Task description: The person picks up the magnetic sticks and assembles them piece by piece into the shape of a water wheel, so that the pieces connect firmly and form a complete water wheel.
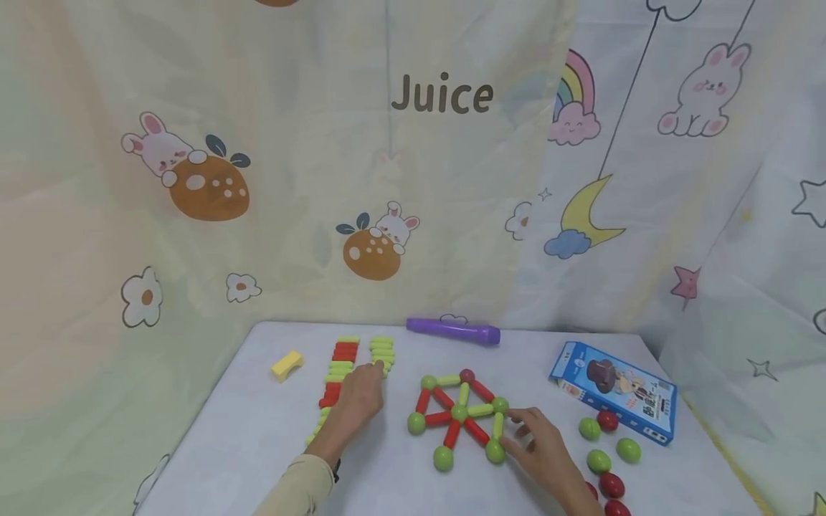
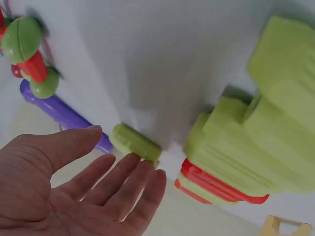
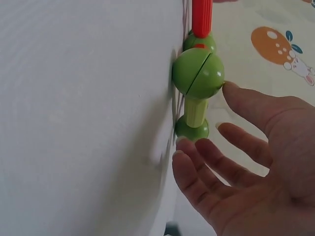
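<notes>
My left hand (image 1: 361,390) reaches over the right-hand column of light green rods (image 1: 382,345). In the left wrist view its fingertips are right at one green rod (image 2: 135,142), with the thumb apart from the fingers. A partly ringed frame of balls and rods lies mid-table, its spokes meeting at a green hub ball (image 1: 459,413). My right hand (image 1: 538,444) is at the frame's right side, fingers spread and slightly bent. The right wrist view shows its thumb tip at a green corner ball (image 3: 198,73), the other fingertips near another green ball (image 3: 193,129).
A longer column of red rods (image 1: 344,351) and green rods stands left, partly behind my left arm. A yellow arch block (image 1: 287,365) lies beyond it. A purple microphone-shaped stick (image 1: 453,331) lies at the back. Loose balls (image 1: 599,461) and a blue box (image 1: 619,390) are at right.
</notes>
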`<state>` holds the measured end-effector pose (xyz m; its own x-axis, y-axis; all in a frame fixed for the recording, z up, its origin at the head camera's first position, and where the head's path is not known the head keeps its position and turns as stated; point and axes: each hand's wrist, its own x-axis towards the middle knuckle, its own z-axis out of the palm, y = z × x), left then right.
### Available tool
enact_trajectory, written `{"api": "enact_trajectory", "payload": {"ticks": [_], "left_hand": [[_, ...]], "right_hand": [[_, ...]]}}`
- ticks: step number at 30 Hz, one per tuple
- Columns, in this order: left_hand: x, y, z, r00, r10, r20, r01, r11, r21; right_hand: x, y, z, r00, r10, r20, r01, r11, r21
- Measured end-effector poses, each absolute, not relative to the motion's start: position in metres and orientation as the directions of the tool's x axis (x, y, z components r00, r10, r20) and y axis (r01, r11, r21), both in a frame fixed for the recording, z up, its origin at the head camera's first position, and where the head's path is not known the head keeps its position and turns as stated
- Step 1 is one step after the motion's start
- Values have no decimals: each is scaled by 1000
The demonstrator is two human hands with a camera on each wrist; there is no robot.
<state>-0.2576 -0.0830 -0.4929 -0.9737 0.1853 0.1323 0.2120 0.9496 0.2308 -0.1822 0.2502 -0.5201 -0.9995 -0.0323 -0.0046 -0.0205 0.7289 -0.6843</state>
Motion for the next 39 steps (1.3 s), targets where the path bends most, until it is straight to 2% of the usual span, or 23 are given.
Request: {"api": "enact_trajectory", "payload": {"ticks": [7, 13, 17, 19, 21, 24, 26, 31, 35, 39], "left_hand": [[-259, -83, -508, -970, 178, 164, 200, 971, 131], [-258, -84, -518, -965, 156, 212, 171, 984, 54], [-251, -87, -521, -961, 158, 227, 173, 984, 46], [-243, -88, -520, -966, 144, 215, 178, 973, 145], [-233, -87, -517, -979, 117, 166, 166, 931, 325], [-215, -83, -508, -995, 75, 69, 101, 790, 605], [-203, -80, -503, -998, 59, 1, 42, 704, 709], [-182, -67, -501, -990, 85, -112, -43, 576, 816], [-177, -57, -510, -977, 115, -178, -93, 522, 848], [-176, -47, -520, -975, 94, -202, -128, 506, 853]], "right_hand": [[-179, 245, -523, -997, -64, -53, -8, 701, -713], [-175, 245, -526, -979, -199, -43, -98, 645, -758], [-175, 244, -526, -976, -213, -45, -104, 637, -764], [-174, 244, -526, -976, -211, -53, -97, 640, -762], [-174, 245, -526, -976, -209, -59, -92, 643, -760], [-174, 245, -524, -977, -205, -64, -87, 651, -754], [-174, 245, -523, -977, -202, -64, -86, 656, -750], [-174, 245, -521, -979, -200, -48, -99, 660, -745], [-175, 243, -521, -976, -212, -37, -114, 655, -747], [-173, 242, -522, -976, -215, -44, -109, 648, -753]]}}
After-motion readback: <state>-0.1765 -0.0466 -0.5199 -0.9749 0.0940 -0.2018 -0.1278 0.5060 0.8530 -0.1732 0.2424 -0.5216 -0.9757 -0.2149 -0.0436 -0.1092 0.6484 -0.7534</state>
